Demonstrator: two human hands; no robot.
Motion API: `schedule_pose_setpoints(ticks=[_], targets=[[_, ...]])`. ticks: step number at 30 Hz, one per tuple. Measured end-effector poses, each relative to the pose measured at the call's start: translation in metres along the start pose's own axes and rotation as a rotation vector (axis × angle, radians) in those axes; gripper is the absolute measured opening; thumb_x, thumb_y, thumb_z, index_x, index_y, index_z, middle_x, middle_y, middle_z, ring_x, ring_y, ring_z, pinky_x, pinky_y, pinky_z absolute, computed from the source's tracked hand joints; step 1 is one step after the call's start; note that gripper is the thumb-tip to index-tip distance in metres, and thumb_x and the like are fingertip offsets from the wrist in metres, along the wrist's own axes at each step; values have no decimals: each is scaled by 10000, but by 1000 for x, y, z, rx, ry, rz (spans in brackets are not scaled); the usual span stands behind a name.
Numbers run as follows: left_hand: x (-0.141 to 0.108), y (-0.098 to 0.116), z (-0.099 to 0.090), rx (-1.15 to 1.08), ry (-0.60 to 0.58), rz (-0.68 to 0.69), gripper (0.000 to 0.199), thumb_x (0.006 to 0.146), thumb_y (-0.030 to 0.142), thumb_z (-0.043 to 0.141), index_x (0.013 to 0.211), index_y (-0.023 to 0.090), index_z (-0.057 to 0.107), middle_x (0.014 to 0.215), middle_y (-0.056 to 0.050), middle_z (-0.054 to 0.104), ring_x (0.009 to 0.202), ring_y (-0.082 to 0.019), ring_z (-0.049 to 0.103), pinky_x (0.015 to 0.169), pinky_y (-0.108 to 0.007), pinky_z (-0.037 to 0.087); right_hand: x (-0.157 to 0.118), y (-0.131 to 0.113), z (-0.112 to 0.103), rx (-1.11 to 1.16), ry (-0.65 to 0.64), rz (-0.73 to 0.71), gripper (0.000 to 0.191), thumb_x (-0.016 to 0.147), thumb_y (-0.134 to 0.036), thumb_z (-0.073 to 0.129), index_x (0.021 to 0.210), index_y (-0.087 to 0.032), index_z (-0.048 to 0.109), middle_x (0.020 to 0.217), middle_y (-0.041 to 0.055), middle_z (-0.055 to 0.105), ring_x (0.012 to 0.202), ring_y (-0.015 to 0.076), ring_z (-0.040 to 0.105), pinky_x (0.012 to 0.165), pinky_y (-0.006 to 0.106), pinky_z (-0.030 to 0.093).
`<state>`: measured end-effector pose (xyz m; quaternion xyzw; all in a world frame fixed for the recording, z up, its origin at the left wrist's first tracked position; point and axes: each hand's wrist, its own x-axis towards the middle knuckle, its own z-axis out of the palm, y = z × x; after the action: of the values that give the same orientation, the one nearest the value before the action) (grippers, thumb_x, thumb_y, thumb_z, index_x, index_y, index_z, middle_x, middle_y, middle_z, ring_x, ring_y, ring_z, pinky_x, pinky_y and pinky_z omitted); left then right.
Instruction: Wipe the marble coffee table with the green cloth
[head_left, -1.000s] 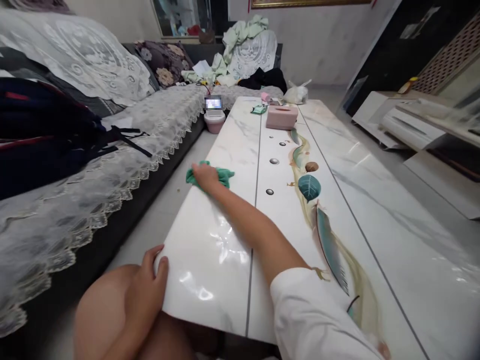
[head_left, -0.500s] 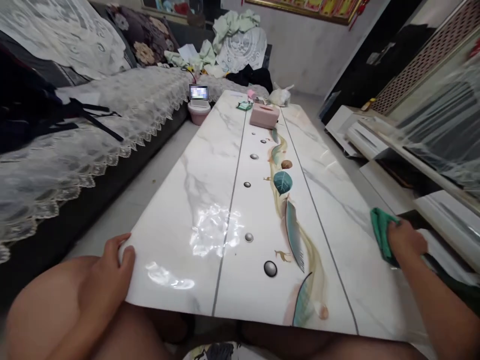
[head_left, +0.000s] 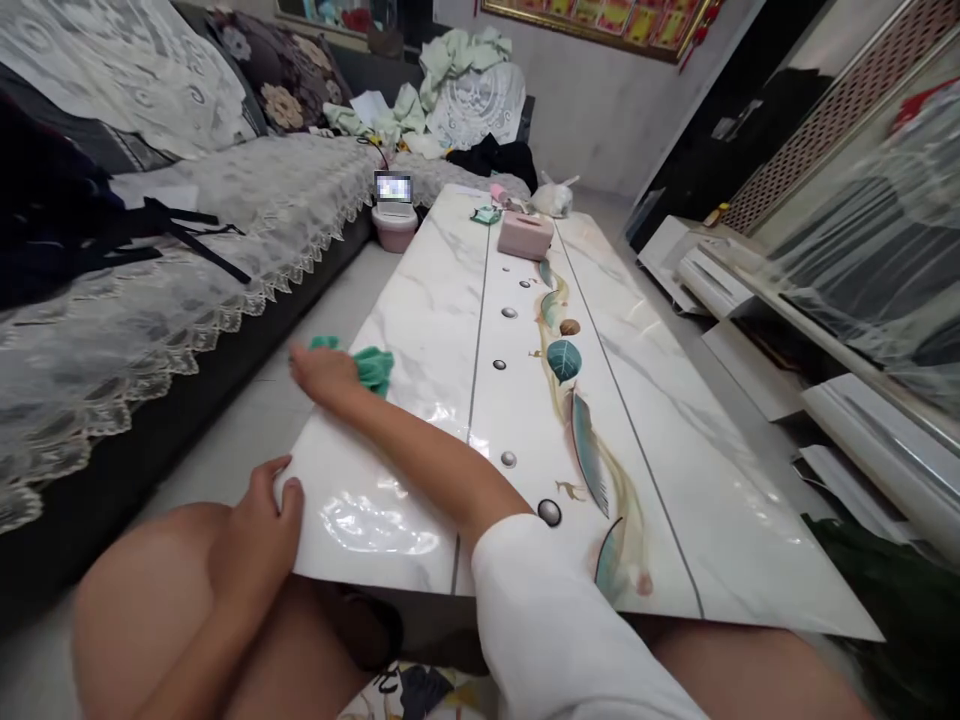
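My right hand (head_left: 327, 376) is closed on a green cloth (head_left: 373, 369) at the left edge of the long table, with my right arm stretched across the tabletop. The cloth lies bunched against the white marbled table cover (head_left: 420, 320), part of it hidden by the hand. At the near left corner, my left hand (head_left: 266, 520) grips the edge of the cover, thumb on top and fingers at the side. Printed leaves, feathers and grey dots run down the middle of the cover, among them a teal leaf (head_left: 564, 361).
A pink tissue box (head_left: 524, 236), a green packet (head_left: 485, 215) and a plastic bag (head_left: 553, 199) stand at the far end. To the left runs a lace-covered sofa (head_left: 225, 230); beside it a small screen (head_left: 394, 188) rests on a pink bin (head_left: 395, 232). A low cabinet (head_left: 757, 365) lines the right.
My right hand has swept the green cloth from the table's right edge across to its left edge. My left hand stays at the near left corner. The view has shifted slightly.
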<state>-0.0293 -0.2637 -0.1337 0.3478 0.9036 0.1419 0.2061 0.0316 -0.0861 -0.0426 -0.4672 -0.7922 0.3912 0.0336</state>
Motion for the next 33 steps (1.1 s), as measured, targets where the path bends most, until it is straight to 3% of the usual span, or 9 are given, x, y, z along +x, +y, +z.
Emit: schedule_pose_setpoints(ticks=[3, 6, 9, 13, 16, 19, 23, 27, 33], targets=[[-1, -1, -1, -20, 9, 22, 603, 1044, 545, 219, 1512, 242, 449, 1298, -197, 687, 1166, -441, 661, 899, -506, 502, 37, 2, 19, -407, 200, -238, 309, 1132, -325, 458, 1405, -303, 602, 1274, -60, 722, 1127, 147, 623, 916, 227, 467], [-1, -3, -4, -25, -21, 34, 620, 1047, 568, 217, 1522, 238, 438, 1302, -196, 683, 1167, -442, 658, 910, -511, 503, 34, 67, -24, -527, 336, -81, 367, 1136, -323, 415, 1445, -246, 598, 1252, 20, 722, 1040, 166, 657, 852, 221, 434], [0, -4, -6, -24, -38, 45, 631, 1049, 577, 210, 1538, 236, 417, 1338, -200, 667, 1191, -444, 647, 918, -502, 492, -26, 165, -102, -552, 502, 288, 390, 1122, -305, 404, 1396, -151, 636, 1201, 111, 721, 1005, 166, 663, 779, 220, 388], [0, -3, -4, 16, -34, 22, 625, 1042, 566, 204, 1537, 243, 407, 1371, -199, 652, 1194, -447, 641, 890, -482, 482, -157, 288, -182, -574, 707, 770, 450, 1096, -291, 354, 1364, -111, 667, 1139, 238, 708, 983, 204, 688, 720, 316, 384], [0, 2, -2, 39, -18, 18, 614, 1035, 547, 208, 1526, 236, 406, 1364, -191, 653, 1151, -435, 650, 842, -459, 476, -235, 350, -203, -552, 815, 1027, 480, 1068, -314, 333, 1307, -155, 719, 1069, 314, 698, 979, 279, 728, 710, 399, 414], [-1, 6, -3, 49, -17, -4, 607, 1029, 536, 212, 1518, 238, 414, 1259, -183, 683, 1078, -420, 661, 782, -429, 459, -261, 378, -204, -511, 887, 1076, 652, 1055, -499, 190, 1222, -238, 763, 1048, 312, 697, 1015, 301, 743, 762, 491, 452], [-3, 8, -5, 45, -7, -36, 595, 1025, 540, 226, 1503, 252, 432, 1167, -162, 704, 1028, -403, 670, 755, -416, 451, -216, 361, -199, -414, 869, 816, 697, 959, -724, 226, 1227, -336, 740, 902, 201, 700, 975, 345, 734, 805, 576, 477], [-5, 8, -4, 29, 4, -8, 585, 1034, 523, 227, 1505, 244, 434, 1275, -175, 692, 1114, -418, 668, 810, -447, 474, -120, 285, -169, -393, 722, 529, 427, 1041, -494, 376, 1255, -314, 699, 965, 156, 708, 1052, 324, 678, 869, 458, 485], [-4, 8, -1, 59, 45, -8, 579, 1035, 529, 244, 1503, 260, 453, 1220, -174, 724, 1058, -422, 700, 796, -466, 516, 11, 123, -37, -461, 402, 27, 377, 1088, -392, 425, 1375, -233, 610, 1218, 64, 713, 1040, 205, 641, 809, 272, 446]])
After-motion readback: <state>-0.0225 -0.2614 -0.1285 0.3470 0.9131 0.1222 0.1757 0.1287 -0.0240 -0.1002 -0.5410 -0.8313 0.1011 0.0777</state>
